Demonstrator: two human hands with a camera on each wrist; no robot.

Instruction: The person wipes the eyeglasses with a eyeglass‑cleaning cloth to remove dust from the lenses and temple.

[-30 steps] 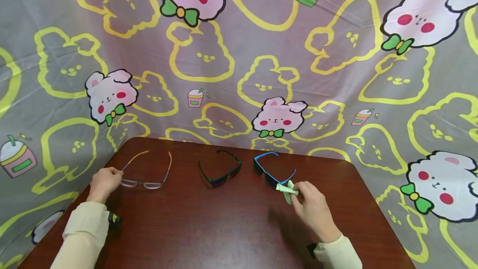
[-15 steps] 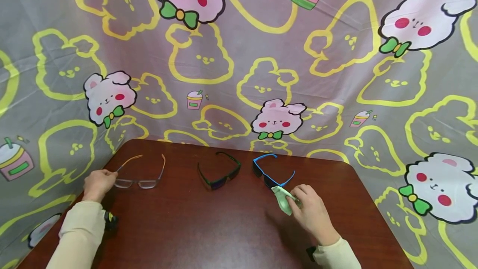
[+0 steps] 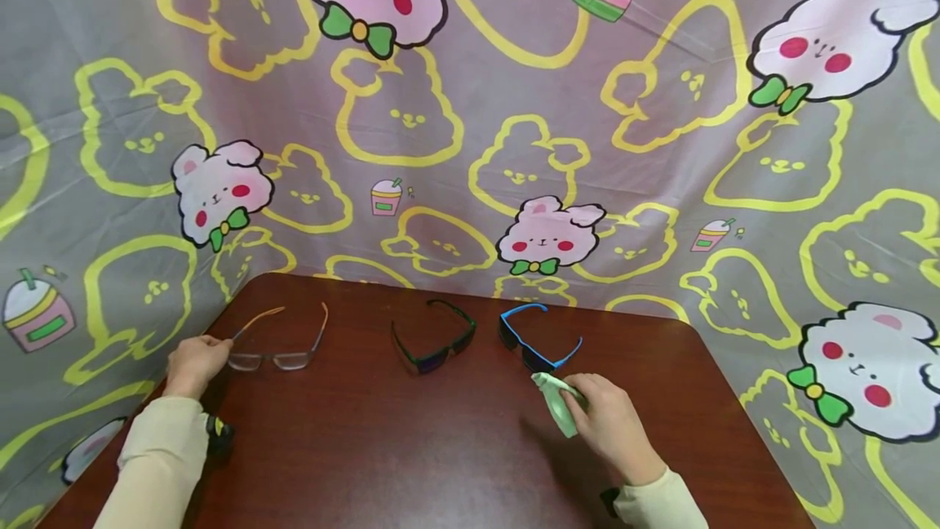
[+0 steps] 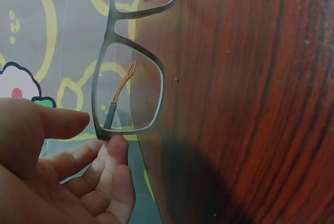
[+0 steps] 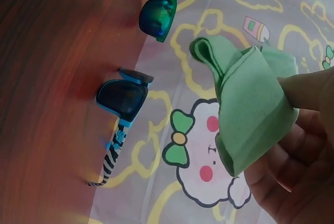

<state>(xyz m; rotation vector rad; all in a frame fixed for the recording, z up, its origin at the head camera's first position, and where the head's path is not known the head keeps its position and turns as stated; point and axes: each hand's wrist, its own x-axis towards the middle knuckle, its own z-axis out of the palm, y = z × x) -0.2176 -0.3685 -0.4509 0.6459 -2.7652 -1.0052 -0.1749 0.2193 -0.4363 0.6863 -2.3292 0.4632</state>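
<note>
On the left of the table, clear-lensed eyeglasses point(image 3: 291, 361) stand with their orange-tipped temples spread toward the back. My left hand point(image 3: 195, 367) pinches their left corner by the hinge; in the left wrist view the thumb and fingers point(image 4: 118, 151) meet the frame there. A folded light green cloth point(image 5: 255, 109) is held between the thumb and fingers of my right hand point(image 3: 615, 428). Just beyond the cloth, blue-framed sunglasses point(image 3: 539, 360) with dark lenses lie with temples unfolded. One of those temples has a zebra pattern in the right wrist view.
Dark green sunglasses point(image 3: 433, 361) with mirrored lenses lie mid-table, temples unfolded. The brown wooden table point(image 3: 411, 447) is bordered at the back and sides by a grey curtain point(image 3: 441, 186) printed with rabbits. A black band point(image 3: 219, 436) is on the left wrist.
My left hand and the eyeglasses have shifted slightly left. My right hand has drawn the cloth slightly toward me, off the blue sunglasses' lens, and the cloth hangs lower.
</note>
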